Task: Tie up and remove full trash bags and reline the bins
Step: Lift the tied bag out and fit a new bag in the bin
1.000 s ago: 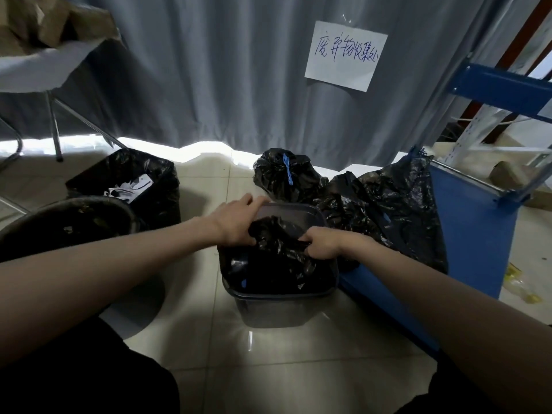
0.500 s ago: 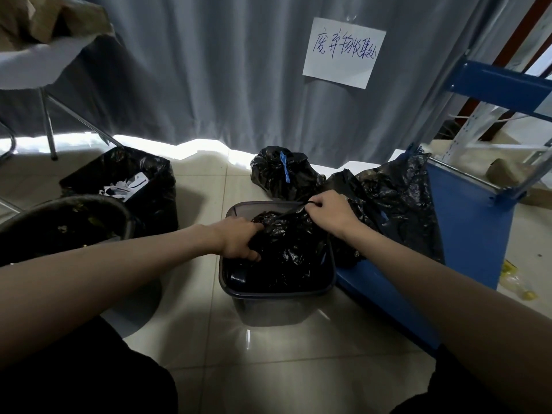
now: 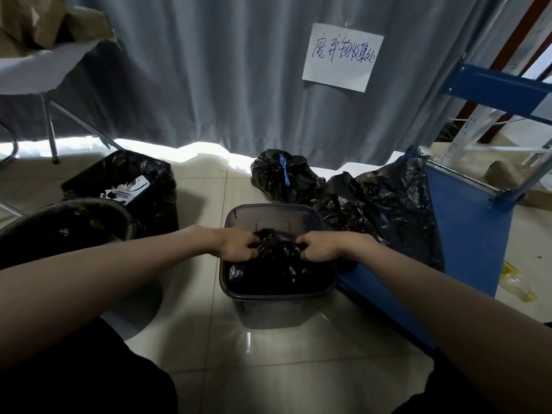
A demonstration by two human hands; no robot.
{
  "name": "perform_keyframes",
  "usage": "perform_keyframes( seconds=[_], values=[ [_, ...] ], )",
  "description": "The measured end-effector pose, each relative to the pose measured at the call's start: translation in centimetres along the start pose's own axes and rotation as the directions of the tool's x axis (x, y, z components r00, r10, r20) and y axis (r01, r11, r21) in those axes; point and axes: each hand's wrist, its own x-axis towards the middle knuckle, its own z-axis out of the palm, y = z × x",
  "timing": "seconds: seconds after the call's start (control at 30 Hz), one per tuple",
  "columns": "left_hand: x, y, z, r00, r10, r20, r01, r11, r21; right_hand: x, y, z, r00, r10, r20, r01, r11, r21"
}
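Note:
A square dark grey bin (image 3: 270, 306) stands on the tiled floor in front of me. A crumpled black trash bag (image 3: 276, 265) lies inside it, bunched near the front half. My left hand (image 3: 236, 246) grips the bag's left side and my right hand (image 3: 321, 249) grips its right side, both just above the bin's opening. The far part of the bin's inside shows bare wall.
A tied black bag with a blue tie (image 3: 283, 176) and a larger loose black bag (image 3: 388, 210) lie behind the bin. A blue cart (image 3: 466, 231) stands to the right. At left stand a lined bin with paper (image 3: 125, 186) and a round dark bin (image 3: 68, 225).
My right hand came back from the bin's far rim to the bag's right side. Both hands now hold the bunched bag close together, and the bag has drawn in from the far edge.

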Motion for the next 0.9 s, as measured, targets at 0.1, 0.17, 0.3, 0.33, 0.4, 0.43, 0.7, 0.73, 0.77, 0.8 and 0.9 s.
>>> perform_keyframes(
  seconds=[0.1,0.17,0.3,0.33,0.4,0.43,0.7,0.73,0.77,0.8,0.9],
  values=[
    [-0.1,0.2,0.0,0.997,-0.022,-0.075,0.023,1.000,0.016,-0.2,-0.3,-0.2,0.999,-0.009,-0.043,0.011,0.999,0.037],
    [0.0,0.1,-0.4,0.983,-0.016,-0.185,0.024,0.999,0.041,0.2,-0.1,-0.6,0.979,0.003,-0.203,0.020,0.993,0.113],
    [0.0,-0.1,-2.0,0.917,-0.046,-0.396,0.015,0.997,-0.082,1.1,0.9,-1.2,0.837,0.091,-0.540,0.114,0.936,0.333],
    [0.0,-0.1,-2.4,0.899,-0.065,-0.434,0.003,0.990,-0.142,1.2,1.1,-1.4,0.813,0.100,-0.574,0.133,0.927,0.350],
    [0.1,-0.4,-2.9,0.867,-0.104,-0.487,-0.024,0.968,-0.249,1.2,1.4,-1.5,0.771,0.090,-0.630,0.145,0.939,0.312],
    [0.1,-0.5,-3.0,0.853,-0.122,-0.507,-0.032,0.958,-0.284,1.1,1.5,-1.4,0.748,0.082,-0.659,0.142,0.950,0.279],
    [0.3,-1.5,-3.8,0.753,-0.061,-0.655,-0.139,0.958,-0.249,0.6,2.1,-1.4,0.571,0.003,-0.821,0.150,0.983,0.108],
    [0.3,-1.5,-3.9,0.752,-0.039,-0.658,-0.146,0.963,-0.224,0.6,2.2,-1.5,0.571,-0.004,-0.821,0.143,0.985,0.094],
    [0.3,-1.5,-4.1,0.757,-0.023,-0.653,-0.141,0.970,-0.198,0.6,2.3,-1.5,0.573,-0.013,-0.819,0.137,0.987,0.080],
    [0.4,-1.6,-4.2,0.768,-0.012,-0.640,-0.126,0.977,-0.170,0.7,2.4,-1.5,0.575,-0.021,-0.818,0.128,0.990,0.065],
    [0.7,-2.1,-4.5,0.794,-0.019,-0.608,-0.078,0.988,-0.133,1.2,2.9,-1.4,0.565,-0.004,-0.825,0.108,0.992,0.069]
  ],
)
